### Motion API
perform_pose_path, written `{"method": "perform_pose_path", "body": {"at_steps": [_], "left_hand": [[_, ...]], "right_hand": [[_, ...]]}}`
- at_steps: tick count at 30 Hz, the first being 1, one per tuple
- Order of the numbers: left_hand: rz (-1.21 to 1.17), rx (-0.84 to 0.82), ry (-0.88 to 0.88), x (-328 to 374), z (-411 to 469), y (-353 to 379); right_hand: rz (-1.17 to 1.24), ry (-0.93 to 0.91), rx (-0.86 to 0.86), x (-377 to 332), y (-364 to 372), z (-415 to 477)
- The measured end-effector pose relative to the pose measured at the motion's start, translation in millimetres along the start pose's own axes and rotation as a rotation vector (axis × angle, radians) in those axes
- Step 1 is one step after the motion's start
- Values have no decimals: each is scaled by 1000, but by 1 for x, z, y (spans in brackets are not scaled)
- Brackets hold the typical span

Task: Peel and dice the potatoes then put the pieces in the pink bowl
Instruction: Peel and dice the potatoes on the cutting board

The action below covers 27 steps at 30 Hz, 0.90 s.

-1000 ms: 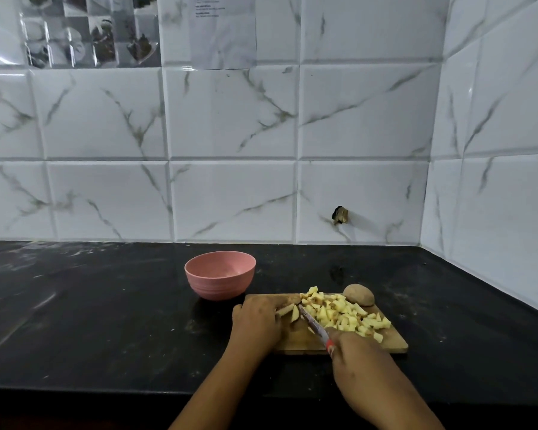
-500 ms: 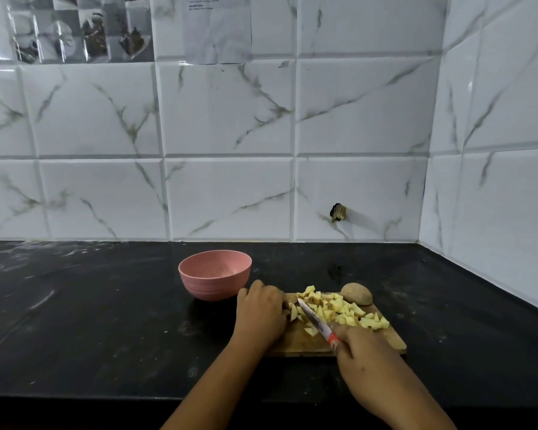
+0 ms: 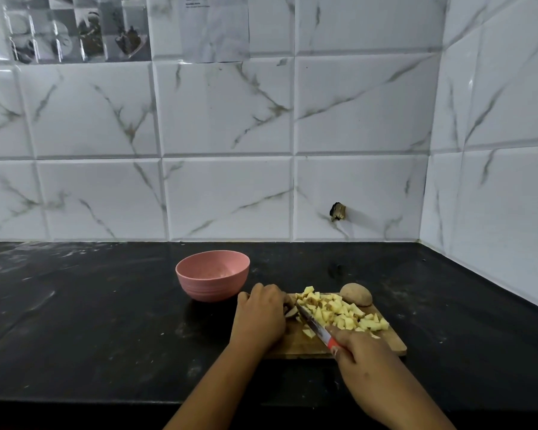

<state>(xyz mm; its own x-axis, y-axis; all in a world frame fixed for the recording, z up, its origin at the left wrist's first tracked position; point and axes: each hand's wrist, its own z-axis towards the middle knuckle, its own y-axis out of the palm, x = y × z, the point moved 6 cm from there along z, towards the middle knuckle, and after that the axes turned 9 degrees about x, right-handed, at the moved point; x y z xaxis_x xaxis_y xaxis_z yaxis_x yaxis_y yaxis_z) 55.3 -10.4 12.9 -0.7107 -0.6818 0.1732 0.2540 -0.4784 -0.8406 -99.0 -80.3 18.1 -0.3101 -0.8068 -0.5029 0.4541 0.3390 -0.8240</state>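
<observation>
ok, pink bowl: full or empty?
Looks empty: the round pink bowl shows bare inside; the yellow diced potato pieces lie on the rectangular wooden cutting board.

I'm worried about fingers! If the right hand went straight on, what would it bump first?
Probably the potato piece held by the left hand, just past the knife tip; depth is unclear.

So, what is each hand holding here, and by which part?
Right hand grips the knife by its red handle. Left hand holds a potato piece on the cutting board, curled over its top.
</observation>
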Motion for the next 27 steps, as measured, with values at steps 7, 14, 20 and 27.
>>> {"method": "perform_pose_path", "body": {"at_steps": [7, 14, 20, 27], "left_hand": [[-68, -27, -107, -3, -7, -10], [21, 88, -132, 0, -26, -22], [32, 159, -190, -13, -54, -35], [-56, 95, -194, -11, -61, -33]], "right_hand": [[32, -8, 41, 7, 1, -1], [-20, -16, 19, -3, 6, -7], [-131, 57, -58, -3, 14, -6], [-196, 0, 39, -8, 12, -9]]}}
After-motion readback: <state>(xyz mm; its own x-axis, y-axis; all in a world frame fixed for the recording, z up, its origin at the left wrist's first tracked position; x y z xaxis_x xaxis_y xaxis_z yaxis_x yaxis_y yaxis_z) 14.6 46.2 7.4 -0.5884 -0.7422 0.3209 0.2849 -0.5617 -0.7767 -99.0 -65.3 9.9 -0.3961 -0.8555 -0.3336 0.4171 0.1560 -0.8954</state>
